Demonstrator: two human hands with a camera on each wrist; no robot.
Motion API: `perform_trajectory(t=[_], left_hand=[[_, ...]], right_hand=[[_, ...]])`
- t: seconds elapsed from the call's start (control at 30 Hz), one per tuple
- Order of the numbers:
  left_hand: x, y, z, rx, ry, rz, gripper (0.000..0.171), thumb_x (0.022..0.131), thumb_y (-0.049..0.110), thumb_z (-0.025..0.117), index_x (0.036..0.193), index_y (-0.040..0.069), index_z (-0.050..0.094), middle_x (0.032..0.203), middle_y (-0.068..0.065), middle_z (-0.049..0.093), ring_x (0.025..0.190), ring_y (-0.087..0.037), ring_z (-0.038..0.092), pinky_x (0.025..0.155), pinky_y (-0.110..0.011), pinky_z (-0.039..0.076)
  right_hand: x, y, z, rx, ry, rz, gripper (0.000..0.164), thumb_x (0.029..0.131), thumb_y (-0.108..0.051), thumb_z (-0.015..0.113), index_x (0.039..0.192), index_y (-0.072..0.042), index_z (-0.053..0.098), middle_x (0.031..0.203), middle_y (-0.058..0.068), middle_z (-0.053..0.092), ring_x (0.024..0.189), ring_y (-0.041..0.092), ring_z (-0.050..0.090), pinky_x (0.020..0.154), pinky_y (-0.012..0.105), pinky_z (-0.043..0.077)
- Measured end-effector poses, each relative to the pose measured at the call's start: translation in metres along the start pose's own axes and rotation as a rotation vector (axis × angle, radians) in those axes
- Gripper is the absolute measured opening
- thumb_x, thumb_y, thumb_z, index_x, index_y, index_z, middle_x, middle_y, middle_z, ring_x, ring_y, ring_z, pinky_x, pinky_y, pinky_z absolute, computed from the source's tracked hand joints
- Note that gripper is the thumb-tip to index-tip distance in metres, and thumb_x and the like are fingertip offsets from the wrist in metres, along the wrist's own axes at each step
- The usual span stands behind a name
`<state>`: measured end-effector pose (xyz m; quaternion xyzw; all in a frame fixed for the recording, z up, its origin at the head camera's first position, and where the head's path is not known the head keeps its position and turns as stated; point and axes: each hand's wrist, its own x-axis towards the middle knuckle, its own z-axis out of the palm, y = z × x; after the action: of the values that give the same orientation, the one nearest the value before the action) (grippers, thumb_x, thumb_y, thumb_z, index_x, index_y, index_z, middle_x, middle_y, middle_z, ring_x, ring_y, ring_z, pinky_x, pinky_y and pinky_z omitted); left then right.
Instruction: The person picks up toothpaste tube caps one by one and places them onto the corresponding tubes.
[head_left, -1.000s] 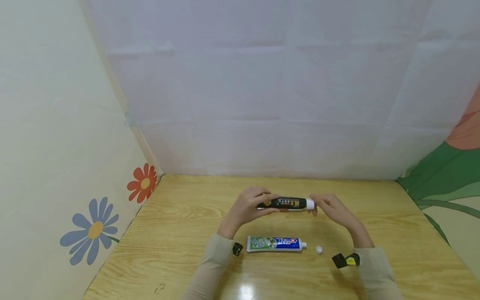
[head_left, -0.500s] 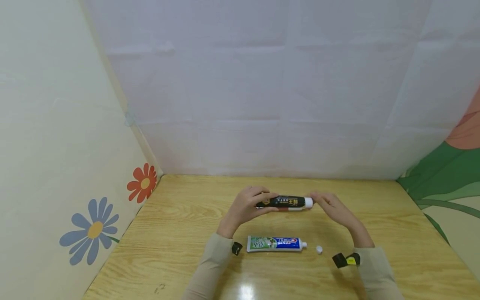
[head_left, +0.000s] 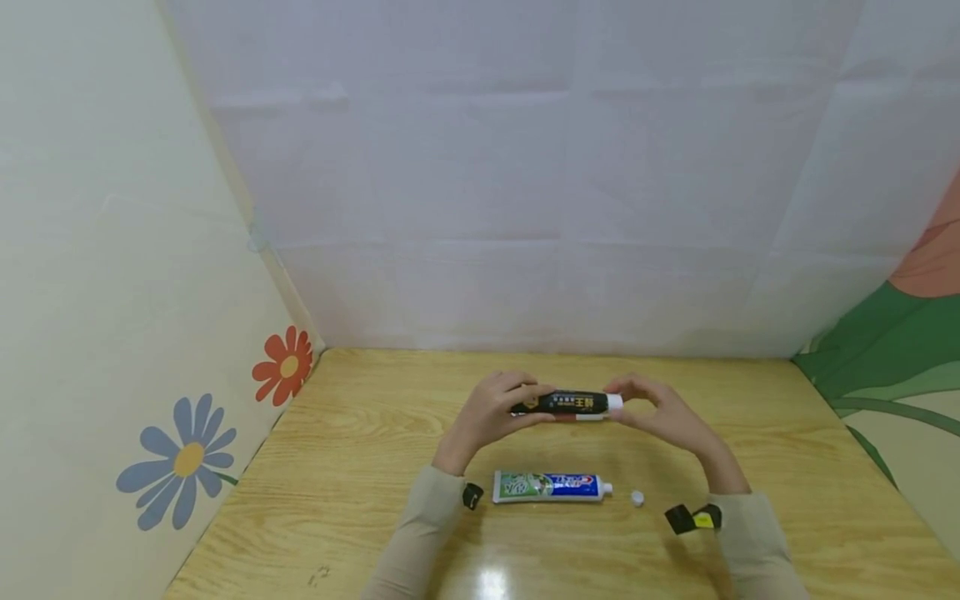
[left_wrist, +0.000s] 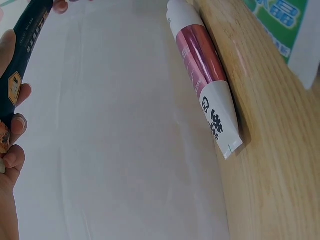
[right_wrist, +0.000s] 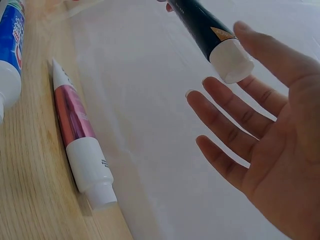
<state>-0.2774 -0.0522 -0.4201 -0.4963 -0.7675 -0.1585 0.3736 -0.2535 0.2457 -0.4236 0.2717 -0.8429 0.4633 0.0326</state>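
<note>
My left hand point(head_left: 491, 412) grips a black toothpaste tube point(head_left: 573, 402) with gold lettering, holding it level above the table. The tube's white cap point(right_wrist: 231, 61) points right and is on its end. Around that cap, my right hand point(right_wrist: 265, 120) has its thumb and fingers spread; whether a fingertip touches it is hard to tell. Behind the held tube, a red-and-white tube point(left_wrist: 202, 70) lies on the table, partly hidden in the head view. Closer to me lies a green-and-blue toothpaste tube point(head_left: 551, 487), its nozzle uncapped. A small loose white cap point(head_left: 637, 498) sits just right of that nozzle.
The wooden table point(head_left: 360, 517) meets a pale sheet-covered wall point(head_left: 525, 208) at the back. Side panels with printed flowers stand at left and right. Black wrist straps point(head_left: 680, 520) hang below both sleeves.
The right thumb and fingers, earlier together at the cap's end, have parted around the cap. The black tube has shifted slightly left. Other objects stay put.
</note>
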Motion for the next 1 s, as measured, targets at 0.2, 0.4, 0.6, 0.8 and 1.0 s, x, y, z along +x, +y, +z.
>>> perform_trajectory(t=[0.2,0.4,0.6,0.8,1.0], left_hand=[[-0.0007,-0.0005,-0.0002,-0.001,0.002,0.005,0.043,0.079,0.046,0.069,0.112,0.02,0.068,0.095,0.003,0.064,0.077,-0.006,0.058,0.068,-0.02,0.048],[-0.0008,0.0001,-0.0008,0.004,-0.003,0.007,0.043,0.079,0.047,0.068,0.113,0.021,0.067,0.095,0.003,0.064,0.078,-0.006,0.058,0.067,-0.02,0.047],[-0.0016,-0.0001,0.0,-0.001,-0.007,0.012,0.042,0.08,0.046,0.067,0.113,0.02,0.067,0.095,0.004,0.064,0.08,-0.006,0.058,0.068,-0.019,0.047],[-0.0015,0.0,-0.0012,-0.007,-0.005,0.015,0.042,0.08,0.045,0.068,0.113,0.02,0.067,0.095,0.003,0.064,0.08,-0.006,0.058,0.068,-0.019,0.047],[-0.0015,-0.0006,-0.0013,-0.011,-0.006,0.014,0.043,0.078,0.043,0.07,0.113,0.019,0.067,0.096,0.002,0.065,0.081,-0.007,0.059,0.069,-0.02,0.048]], right_hand=[[0.0001,-0.0014,0.001,0.012,0.003,-0.01,0.036,0.082,-0.027,0.071,0.115,-0.017,0.059,0.11,-0.006,0.061,0.101,0.017,0.056,0.094,0.061,0.036],[0.0002,0.0008,0.0017,0.018,0.0,-0.042,0.032,0.082,-0.024,0.071,0.111,-0.025,0.059,0.109,-0.006,0.061,0.101,0.015,0.056,0.094,0.06,0.036],[0.0001,0.0012,0.002,0.02,0.0,-0.053,0.032,0.082,-0.023,0.072,0.111,-0.025,0.059,0.108,-0.007,0.061,0.101,0.014,0.056,0.094,0.062,0.035],[0.0002,0.0007,0.0019,0.02,0.001,-0.047,0.032,0.081,-0.024,0.072,0.11,-0.025,0.059,0.107,-0.007,0.061,0.1,0.014,0.056,0.095,0.062,0.035],[0.0001,-0.0004,0.0022,0.01,0.003,-0.037,0.031,0.081,-0.026,0.072,0.11,-0.026,0.06,0.105,-0.008,0.062,0.1,0.013,0.056,0.095,0.06,0.036]])
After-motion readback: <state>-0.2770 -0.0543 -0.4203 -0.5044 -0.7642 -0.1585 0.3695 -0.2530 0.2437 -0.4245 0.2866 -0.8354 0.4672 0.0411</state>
